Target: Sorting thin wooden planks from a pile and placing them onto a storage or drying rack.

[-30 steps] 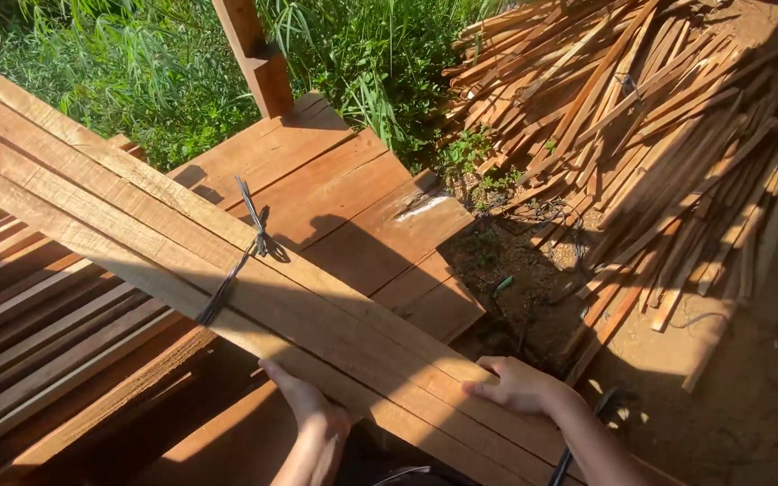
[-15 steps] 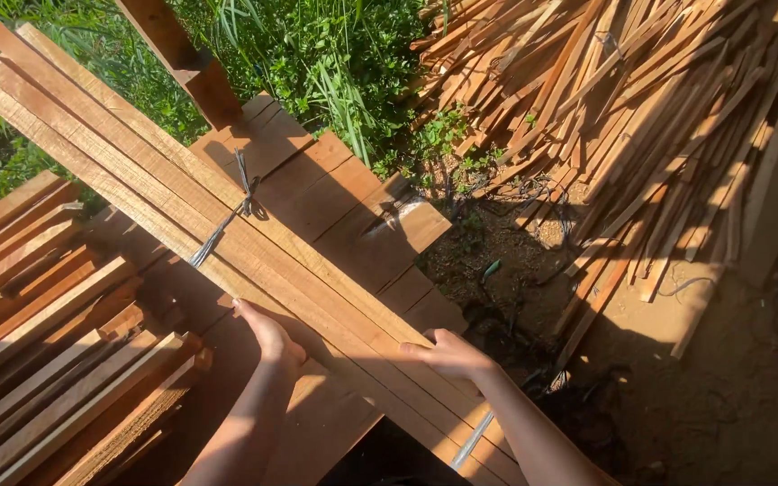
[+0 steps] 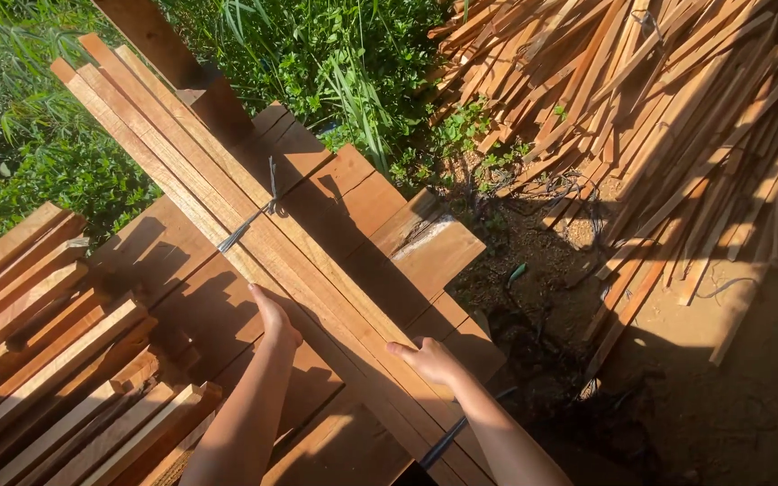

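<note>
A long bundle of reddish-brown sawn wooden slats (image 3: 254, 216), tied across with a dark strap (image 3: 249, 223), lies slantwise from the upper left toward the lower middle of the view, resting on a stack of broad reddish wooden planks (image 3: 353, 202). The left hand (image 3: 276, 317) presses against the left edge of the bundle, fingers together and stretched flat along the wood. The right hand (image 3: 427, 360) lies on the bundle's right edge with its fingers curled over the slats, gripping them. Both hands sit below the strap, the bundle between them. To the left, a pile of paler narrow wooden battens (image 3: 38, 342) lies beside the planks. To the right, on bare brown earth (image 3: 722, 396), a loose heap of thin sunlit wooden strips (image 3: 659, 108) spreads out. Green grass and weeds (image 3: 344, 63) grow beyond the planks.
</note>
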